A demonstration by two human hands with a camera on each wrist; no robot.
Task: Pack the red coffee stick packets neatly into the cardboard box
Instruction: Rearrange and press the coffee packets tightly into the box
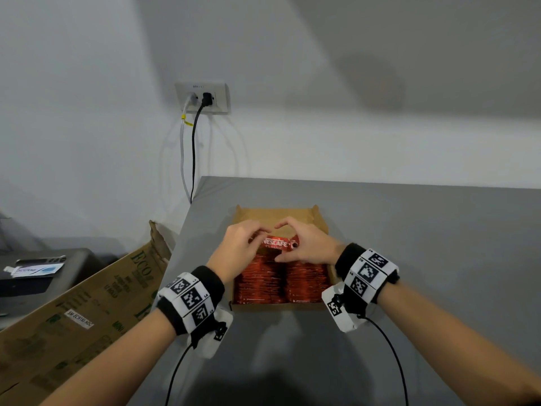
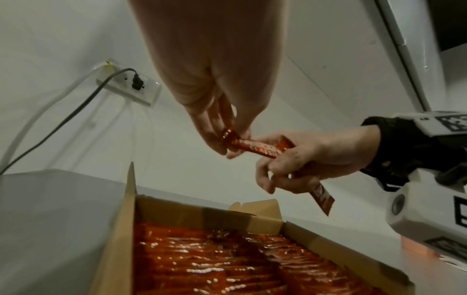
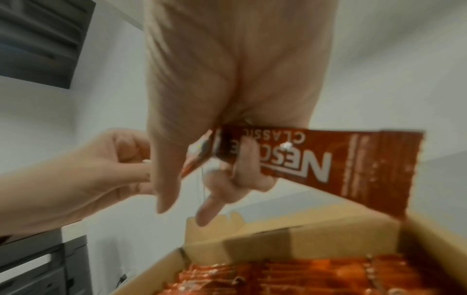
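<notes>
step: placing packet (image 1: 275, 244) | left hand (image 1: 238, 247), right hand (image 1: 307, 247) fingers pinch its ends above box (image 1: 319, 218) | next: lower into far gap; keep flat

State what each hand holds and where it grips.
Both hold red Nescafe coffee stick packets: left hand pinches one end, right hand grips near the other.

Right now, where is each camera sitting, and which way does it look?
Head: worn high, facing forward and down at the brown cardboard box on the grey table; both forearms show.
Left wrist: looks along the left hand towards the white wall; right hand opposite.
Right wrist: looks along the right hand, whose fingers grip the red coffee stick packet.
Shared: both wrist views show that packet above the box.
</notes>
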